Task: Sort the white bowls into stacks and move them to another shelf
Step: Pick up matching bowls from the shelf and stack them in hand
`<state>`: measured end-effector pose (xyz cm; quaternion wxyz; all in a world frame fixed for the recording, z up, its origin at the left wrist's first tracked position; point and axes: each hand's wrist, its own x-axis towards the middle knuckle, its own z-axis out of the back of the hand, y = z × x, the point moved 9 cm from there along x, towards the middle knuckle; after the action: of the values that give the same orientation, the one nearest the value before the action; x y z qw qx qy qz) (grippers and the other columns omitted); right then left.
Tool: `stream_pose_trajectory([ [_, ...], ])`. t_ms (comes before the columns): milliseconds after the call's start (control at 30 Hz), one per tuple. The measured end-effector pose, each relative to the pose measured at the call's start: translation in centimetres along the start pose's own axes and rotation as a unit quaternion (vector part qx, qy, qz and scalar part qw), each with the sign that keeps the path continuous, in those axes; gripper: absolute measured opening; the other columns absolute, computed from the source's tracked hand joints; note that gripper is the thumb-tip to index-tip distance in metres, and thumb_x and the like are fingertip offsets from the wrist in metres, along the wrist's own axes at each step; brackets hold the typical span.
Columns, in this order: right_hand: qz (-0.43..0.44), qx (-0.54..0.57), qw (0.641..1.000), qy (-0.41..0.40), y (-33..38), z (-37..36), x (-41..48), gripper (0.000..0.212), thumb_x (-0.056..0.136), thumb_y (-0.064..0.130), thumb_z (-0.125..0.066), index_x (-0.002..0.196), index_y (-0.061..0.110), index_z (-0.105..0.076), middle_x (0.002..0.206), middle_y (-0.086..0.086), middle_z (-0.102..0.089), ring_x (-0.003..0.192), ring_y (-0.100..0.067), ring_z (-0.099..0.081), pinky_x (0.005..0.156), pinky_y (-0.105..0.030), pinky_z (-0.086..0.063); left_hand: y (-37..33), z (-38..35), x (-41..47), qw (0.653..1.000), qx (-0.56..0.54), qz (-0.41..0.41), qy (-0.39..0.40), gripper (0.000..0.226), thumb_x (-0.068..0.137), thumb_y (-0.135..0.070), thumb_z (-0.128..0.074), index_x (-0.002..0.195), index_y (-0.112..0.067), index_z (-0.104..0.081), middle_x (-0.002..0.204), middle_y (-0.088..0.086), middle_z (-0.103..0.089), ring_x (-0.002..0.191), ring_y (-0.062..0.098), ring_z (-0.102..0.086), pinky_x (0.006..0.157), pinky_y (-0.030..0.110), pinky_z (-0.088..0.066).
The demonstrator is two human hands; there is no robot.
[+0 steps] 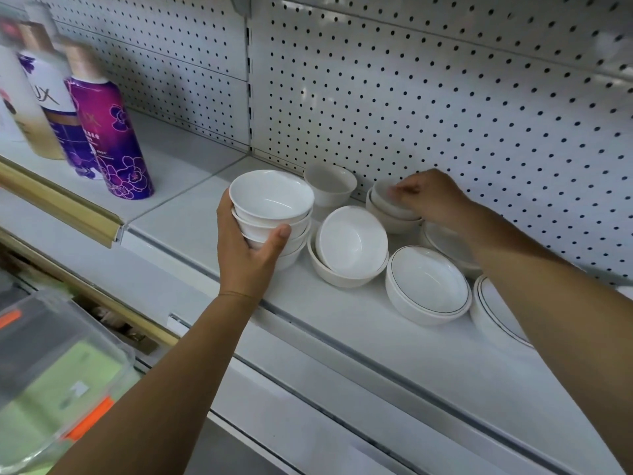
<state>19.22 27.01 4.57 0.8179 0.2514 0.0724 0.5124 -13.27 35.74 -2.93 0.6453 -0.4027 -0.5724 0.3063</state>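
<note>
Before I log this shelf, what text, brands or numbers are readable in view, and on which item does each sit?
"UX", start cut off by blur: on the white-and-purple bottle.
Faint logo, unreadable: on the purple flowered bottle.
Small print lower on both bottles: too blurred to read.
Label on the clear box: too small to read.
White bowls: no text.

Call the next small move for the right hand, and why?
Probably lift the top bowl from the back pair and nest it onto the stack in the left hand: the right hand already has fingers on its rim.
</note>
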Motion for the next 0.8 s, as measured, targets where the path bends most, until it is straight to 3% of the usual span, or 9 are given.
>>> stream_pose_trajectory([
  [67,0.001,-0.042,0.998,0.047,-0.2,-1.5,0.2,0.036,0.091,0.043,-0.074,0.094,0.008,-0.08,0.073,-0.01,-0.067,0.068,-0.02,-0.057,0.071,-0.03,-0.043,0.1,0.0,0.0,1.0,0.0,-0.001,0.001,0.09,0.078,-0.08,-0.065,0.15,-0.036,-0.032,0.149,-0.007,-0.05,0.135,0.011,-0.051,0.114,0.041,-0.047],
  [167,0.033,-0.063,0.996,0.051,0.3,-2.1,0.3,0.021,0.089,0.029,-0.079,0.072,0.018,-0.073,0.059,0.002,-0.054,0.063,-0.016,-0.048,0.061,-0.023,-0.036,0.0,0.0,0.0,1.0,-0.001,0.003,0.003,0.089,0.077,-0.083,-0.063,0.149,-0.041,-0.03,0.148,-0.01,-0.05,0.133,0.008,-0.051,0.112,0.032,-0.048],
  [233,0.039,-0.056,0.997,0.033,0.1,-2.1,0.4,0.016,0.088,0.026,-0.08,0.077,0.015,-0.077,0.057,0.002,-0.053,0.06,-0.014,-0.046,0.058,-0.021,-0.035,0.0,0.0,0.0,1.0,-0.004,0.007,0.006,0.09,0.076,-0.084,-0.062,0.149,-0.043,-0.029,0.147,-0.012,-0.05,0.132,0.006,-0.052,0.109,0.026,-0.047],
  [367,0.037,-0.06,0.997,0.016,-0.7,-2.4,0.6,0.027,0.089,0.033,-0.077,0.088,0.007,-0.08,0.075,-0.022,-0.068,0.067,-0.015,-0.052,0.065,-0.029,-0.038,0.0,0.0,0.0,1.0,-0.004,0.008,0.006,0.087,0.078,-0.079,-0.064,0.149,-0.043,-0.028,0.147,-0.013,-0.05,0.13,0.004,-0.052,0.107,0.02,-0.047],
  [467,0.027,-0.027,0.999,-0.011,-0.2,-2.1,0.8,0.03,0.089,0.035,-0.078,0.096,0.005,-0.078,0.094,-0.024,-0.074,0.089,-0.027,-0.072,0.083,-0.034,-0.054,-0.1,0.1,0.0,1.0,-0.006,0.015,0.003,0.086,0.077,-0.081,-0.063,0.148,-0.046,-0.028,0.143,-0.021,-0.05,0.128,-0.003,-0.052,0.103,0.014,-0.046],
  [533,0.043,-0.006,0.998,-0.042,1.2,-1.8,1.2,0.035,0.089,0.033,-0.079,0.099,0.0,-0.076,0.102,-0.022,-0.074,0.1,-0.035,-0.07,0.093,-0.042,-0.054,0.0,0.2,-0.1,1.0,-0.008,0.017,-0.003,0.085,0.077,-0.082,-0.062,0.147,-0.05,-0.028,0.14,-0.03,-0.049,0.127,-0.006,-0.051,0.103,0.016,-0.045],
  [667,0.079,-0.004,0.996,-0.034,4.5,-2.9,2.6,0.029,0.088,0.032,-0.08,0.111,0.013,-0.079,0.112,-0.001,-0.077,0.105,-0.016,-0.068,0.088,-0.024,-0.044,0.2,0.2,-0.1,1.0,-0.007,0.025,-0.007,0.088,0.077,-0.083,-0.061,0.15,-0.048,-0.026,0.139,-0.038,-0.045,0.127,-0.008,-0.05,0.103,0.015,-0.044],
  [800,0.093,-0.061,0.993,0.041,6.0,-6.1,4.5,0.039,0.082,0.034,-0.085,0.113,0.012,-0.078,0.114,-0.006,-0.076,0.107,-0.021,-0.068,0.092,-0.026,-0.046,0.3,0.3,-0.1,1.0,-0.002,0.029,-0.008,0.083,0.079,-0.078,-0.063,0.148,-0.053,-0.025,0.139,-0.042,-0.043,0.128,-0.01,-0.049,0.103,0.014,-0.043],
])
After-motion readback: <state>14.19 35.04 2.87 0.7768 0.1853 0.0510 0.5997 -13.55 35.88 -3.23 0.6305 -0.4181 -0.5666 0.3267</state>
